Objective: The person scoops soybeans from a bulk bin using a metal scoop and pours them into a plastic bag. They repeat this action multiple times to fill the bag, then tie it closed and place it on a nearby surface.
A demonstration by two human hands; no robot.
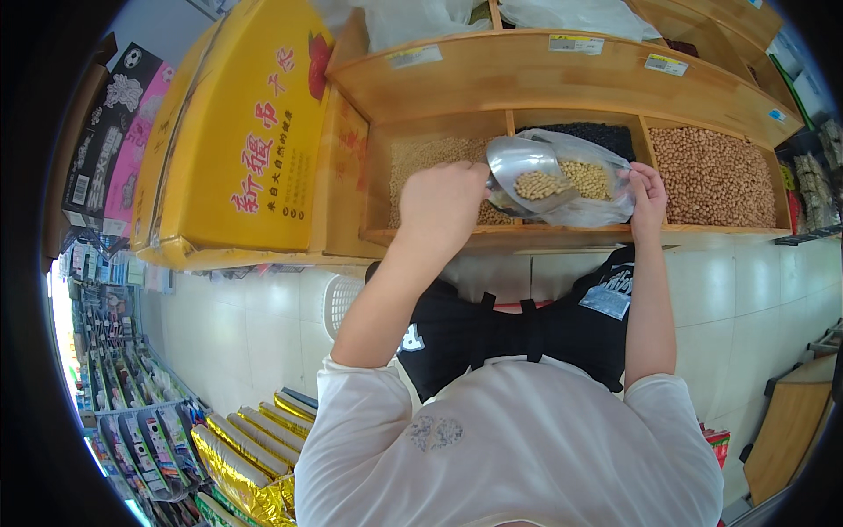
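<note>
My left hand (441, 197) grips a metal scoop (517, 158) at its left end, and pale yellow beans (540, 184) lie in its bowl. The scoop's open end reaches into the mouth of a clear plastic bag (609, 207). More beans of the same kind (586, 179) show inside the bag. My right hand (649, 188) pinches the bag's right edge between thumb and fingers. Bag and scoop are held over a wooden bin (421, 236), above its left and middle compartments. Pale beans (441, 151) fill the left compartment, black beans (586, 135) the middle one.
The right compartment holds tan peanuts or similar (711, 178). Behind rises a wooden shelf tier (461, 79) with price tags. A large yellow carton (237, 145) borders the bin's left. A white basket (339, 303) stands on the tiled floor; gold packages (244, 448) lie lower left.
</note>
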